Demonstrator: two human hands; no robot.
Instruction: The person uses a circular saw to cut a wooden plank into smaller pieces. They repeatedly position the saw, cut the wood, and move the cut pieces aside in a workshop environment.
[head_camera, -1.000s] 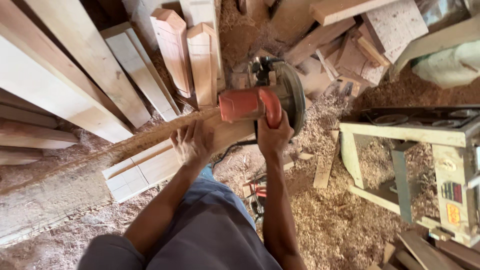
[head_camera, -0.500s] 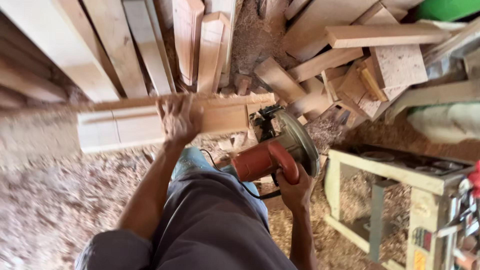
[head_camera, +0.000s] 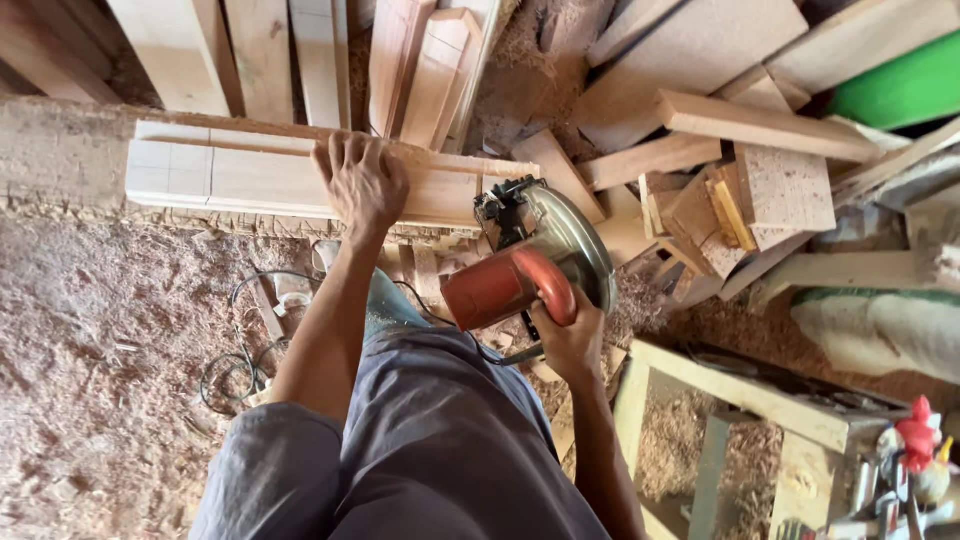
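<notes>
Wooden board (head_camera: 250, 180) lengthwise left-right under left hand (head_camera: 362, 182); circular saw (head_camera: 535, 262) at its right end.

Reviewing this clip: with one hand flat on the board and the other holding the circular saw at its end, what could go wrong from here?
1. The left hand lies bare on the board, not far from the circular saw; a slip or kickback might reach its fingers.
2. The right hand alone holds the saw's red handle, so control may be weak.
3. A cable loops in the sawdust by the legs and might snag.
</notes>
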